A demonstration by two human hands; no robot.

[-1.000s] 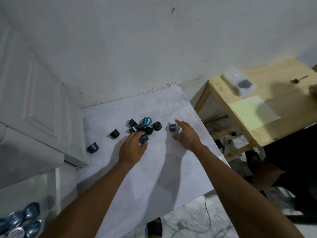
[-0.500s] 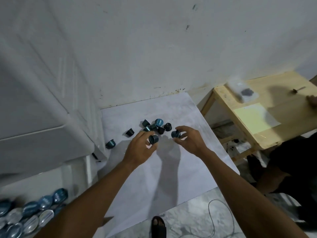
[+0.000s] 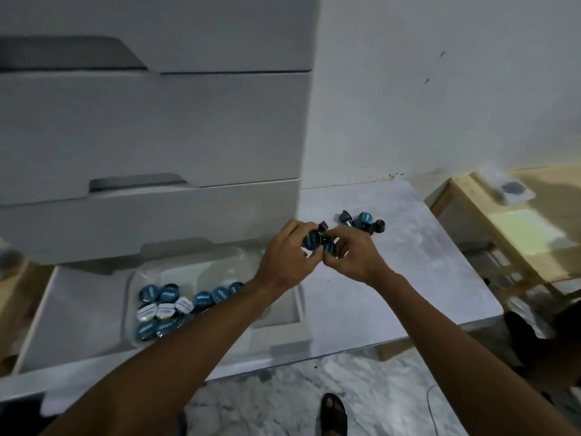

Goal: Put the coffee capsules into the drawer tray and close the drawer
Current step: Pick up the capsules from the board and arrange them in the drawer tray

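My left hand [image 3: 284, 262] grips a blue-lidded coffee capsule [image 3: 312, 240] and my right hand [image 3: 355, 258] grips a second one [image 3: 328, 247]; the two hands touch above the left edge of the white table [image 3: 408, 278]. Several loose capsules [image 3: 361, 221] lie in a cluster on the table behind my hands. Below and to the left, the open drawer [image 3: 75, 319] holds a clear plastic tray [image 3: 195, 265] with several capsules [image 3: 169, 305] in it, blue and white lids up. My left forearm covers part of the tray.
A white drawer cabinet [image 3: 151, 127] with shut upper drawers rises behind the open drawer. A wooden side table [image 3: 534, 240] carrying a plastic packet [image 3: 506, 187] stands to the right. Marble floor and my sandalled foot [image 3: 333, 415] show below.
The view swung left, bringing the cabinet and open drawer into sight. Both hands lifted their capsules off the table and came together, moving left toward the drawer.
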